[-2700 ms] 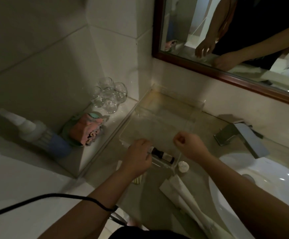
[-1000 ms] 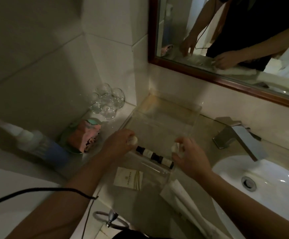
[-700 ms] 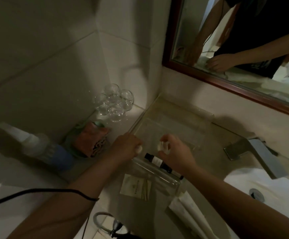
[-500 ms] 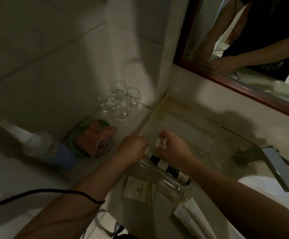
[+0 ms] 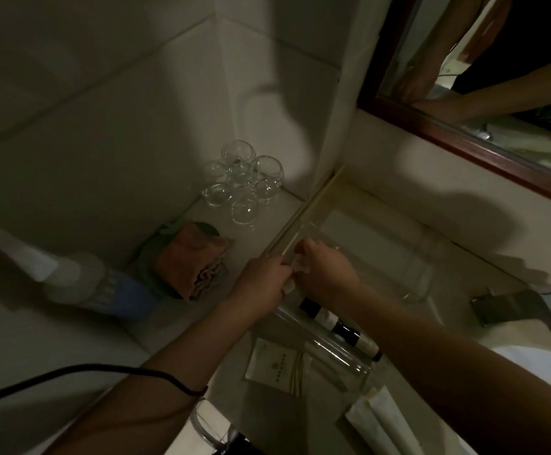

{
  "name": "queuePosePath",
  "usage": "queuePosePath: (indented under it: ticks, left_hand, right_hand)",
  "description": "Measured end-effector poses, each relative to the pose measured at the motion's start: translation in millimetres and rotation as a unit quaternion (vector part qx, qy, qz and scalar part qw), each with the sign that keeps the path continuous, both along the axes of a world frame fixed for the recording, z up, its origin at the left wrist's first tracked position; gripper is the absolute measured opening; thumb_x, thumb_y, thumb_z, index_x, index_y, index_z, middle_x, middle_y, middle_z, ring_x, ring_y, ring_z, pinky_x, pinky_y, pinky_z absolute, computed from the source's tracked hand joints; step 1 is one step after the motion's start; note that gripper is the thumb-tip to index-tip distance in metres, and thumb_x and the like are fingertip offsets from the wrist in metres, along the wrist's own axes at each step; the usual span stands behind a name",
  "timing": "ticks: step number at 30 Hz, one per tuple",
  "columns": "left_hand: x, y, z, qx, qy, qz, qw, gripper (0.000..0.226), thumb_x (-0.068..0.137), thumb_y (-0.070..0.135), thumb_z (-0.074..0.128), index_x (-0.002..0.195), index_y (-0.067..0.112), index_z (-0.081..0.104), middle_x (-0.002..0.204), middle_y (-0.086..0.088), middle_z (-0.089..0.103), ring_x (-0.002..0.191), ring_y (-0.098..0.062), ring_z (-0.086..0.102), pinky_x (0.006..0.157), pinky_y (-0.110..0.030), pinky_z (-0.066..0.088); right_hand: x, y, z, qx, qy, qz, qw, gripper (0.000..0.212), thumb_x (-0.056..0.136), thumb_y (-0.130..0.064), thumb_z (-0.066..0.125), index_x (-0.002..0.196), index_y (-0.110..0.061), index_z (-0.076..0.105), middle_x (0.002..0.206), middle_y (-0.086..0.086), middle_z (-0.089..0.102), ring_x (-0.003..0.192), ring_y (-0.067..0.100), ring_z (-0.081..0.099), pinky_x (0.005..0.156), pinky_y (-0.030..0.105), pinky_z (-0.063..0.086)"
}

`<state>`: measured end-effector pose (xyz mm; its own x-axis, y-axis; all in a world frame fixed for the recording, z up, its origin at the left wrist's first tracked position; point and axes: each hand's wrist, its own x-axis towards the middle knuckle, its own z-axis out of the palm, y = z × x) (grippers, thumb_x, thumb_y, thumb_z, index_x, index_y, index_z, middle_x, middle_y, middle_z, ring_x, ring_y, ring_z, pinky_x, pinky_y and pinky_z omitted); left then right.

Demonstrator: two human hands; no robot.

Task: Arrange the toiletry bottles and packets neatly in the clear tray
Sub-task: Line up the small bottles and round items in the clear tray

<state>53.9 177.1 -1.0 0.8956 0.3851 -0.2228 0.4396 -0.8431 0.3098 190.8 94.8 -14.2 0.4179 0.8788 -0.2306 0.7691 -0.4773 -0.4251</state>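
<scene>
Dim, motion-blurred view, heavy shadows, wide-angle bending at edges.

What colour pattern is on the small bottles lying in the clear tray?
Alternating black and white bands on the small bottles, lying end to end; seen in the head view.

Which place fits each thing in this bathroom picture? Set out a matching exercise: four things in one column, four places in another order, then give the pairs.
Things:
1. clear glasses
2. dark bottles
3. white packet
4. folded cloth

Places:
A. on the counter, just outside the near wall of the clear tray
B. on a green dish on the side ledge
C. lying in a row inside the tray's near edge
D. clustered in the ledge corner

Pairs: 1-D, 2-C, 3-A, 4-B
</scene>
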Motion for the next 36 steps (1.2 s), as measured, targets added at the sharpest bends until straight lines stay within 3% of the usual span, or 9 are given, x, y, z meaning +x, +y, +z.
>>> queuePosePath:
  ticks: [4,7,11,16,20,24,32,36]
  left_hand:
    - [-23.7,-14.4,-13.2,0.004,-0.088,0.090,0.992,0.025,0.078,0.014,0.049,0.093,0.010,0.069,0.093,-0.010,0.063,0.085,-0.030,0.059,0.070,-0.039,0.050]
    - [-38.0,-29.4,-21.6,0.013,-0.109,0.095,0.989,0.036,0.077,0.018,0.041,0.098,0.011,0.070,0.099,-0.007,0.066,0.089,-0.027,0.059,0.074,-0.037,0.051]
    - [-39.7,-37.6,-19.9,0.024,-0.105,0.079,0.991,0.043,0.076,0.023,0.038,0.106,0.014,0.067,0.114,-0.003,0.066,0.095,-0.026,0.057,0.079,-0.037,0.052]
    - [-40.3,-37.4,-20.3,0.035,-0.087,0.065,0.993,0.037,0.075,0.023,0.040,0.097,0.015,0.069,0.114,-0.002,0.067,0.091,-0.028,0.057,0.074,-0.038,0.053]
    - [-41.7,-37.8,-19.6,0.057,-0.051,0.073,0.994,0.042,0.073,0.024,0.040,0.102,0.019,0.070,0.116,0.003,0.067,0.092,-0.026,0.058,0.073,-0.036,0.049]
    - [-45.3,-39.2,-19.3,0.080,-0.018,0.062,0.995,0.046,0.066,0.019,0.050,0.109,0.021,0.068,0.121,0.004,0.065,0.089,-0.027,0.059,0.068,-0.036,0.048]
    - [-46.3,-44.2,-9.7,0.057,-0.017,0.064,0.996,0.055,0.076,0.014,0.051,0.130,0.020,0.053,0.139,0.001,0.051,0.115,-0.029,0.049,0.091,-0.039,0.041]
    - [-52.1,-55.5,-7.4,0.050,-0.048,0.068,0.995,0.052,0.076,0.016,0.049,0.127,0.019,0.056,0.128,-0.002,0.059,0.107,-0.029,0.052,0.087,-0.040,0.047]
  right_hand:
    - [2.6,-0.1,-1.9,0.001,0.039,-0.005,0.999,0.052,0.080,-0.030,0.068,0.128,-0.022,0.053,0.124,0.004,0.058,0.106,0.025,0.061,0.083,0.029,0.048]
    - [3.4,0.0,-4.0,-0.003,0.060,-0.014,0.998,0.053,0.079,-0.026,0.070,0.130,-0.021,0.054,0.122,0.004,0.058,0.106,0.023,0.060,0.088,0.032,0.051]
    - [1.4,1.1,-5.8,0.000,0.077,-0.005,0.997,0.044,0.080,-0.024,0.070,0.122,-0.020,0.061,0.117,0.003,0.060,0.101,0.022,0.060,0.081,0.027,0.047]
    - [-0.9,-1.8,-3.8,-0.002,0.076,-0.004,0.997,0.045,0.082,-0.018,0.066,0.126,-0.019,0.057,0.114,0.003,0.065,0.101,0.021,0.061,0.076,0.024,0.042]
    - [-2.9,-3.6,-4.2,0.000,0.077,-0.025,0.997,0.041,0.084,-0.019,0.065,0.123,-0.020,0.056,0.109,0.004,0.066,0.095,0.021,0.062,0.073,0.027,0.047]
    - [-4.5,-5.3,-4.7,0.003,0.072,-0.029,0.997,0.037,0.084,-0.018,0.063,0.120,-0.019,0.058,0.106,0.005,0.066,0.094,0.023,0.063,0.069,0.025,0.042]
    - [0.3,-31.0,8.5,0.030,0.097,-0.033,0.994,0.031,0.085,-0.014,0.063,0.116,-0.018,0.061,0.098,0.002,0.067,0.085,0.019,0.064,0.062,0.021,0.047]
    - [6.3,-60.0,16.7,0.058,0.104,-0.073,0.990,0.032,0.089,-0.014,0.059,0.120,-0.022,0.061,0.117,-0.001,0.066,0.098,0.015,0.063,0.077,0.025,0.048]
